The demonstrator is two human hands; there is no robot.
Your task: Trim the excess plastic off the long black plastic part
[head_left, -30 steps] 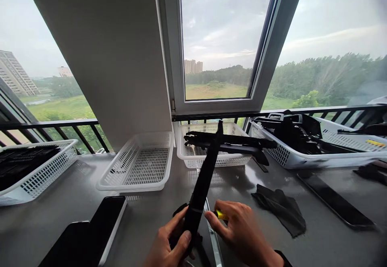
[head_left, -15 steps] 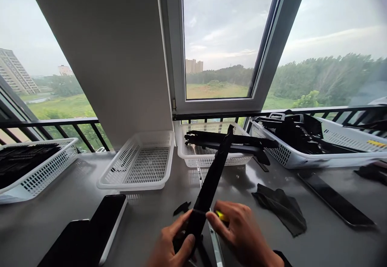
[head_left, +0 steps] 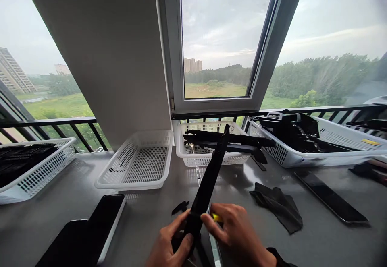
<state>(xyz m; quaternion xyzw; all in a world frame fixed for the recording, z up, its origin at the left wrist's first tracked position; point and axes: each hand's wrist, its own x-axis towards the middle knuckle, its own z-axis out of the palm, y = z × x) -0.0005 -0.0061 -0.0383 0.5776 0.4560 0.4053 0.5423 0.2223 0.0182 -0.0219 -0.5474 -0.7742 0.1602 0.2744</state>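
Both the left hand [head_left: 171,245] and right hand [head_left: 238,234] grip a black strip [head_left: 208,180].

A smooth grey tabletop [head_left: 60,194] fills the lower frame. On it lie white perforated plastic baskets [head_left: 137,162] along the far edge, a crumpled black cloth [head_left: 276,204] right of centre, a flat black strip [head_left: 329,196] at right, and a small black fragment [head_left: 180,207] at centre.

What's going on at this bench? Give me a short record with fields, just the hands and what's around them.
Left hand: grips the lower end of a long black strip, tilted up and away.
Right hand: fingertips on the strip, holding a small yellow item.
Under the hands: thin metal rail.
Nearby: black cloth, empty white basket, basket of black parts.
Surface: grey table.
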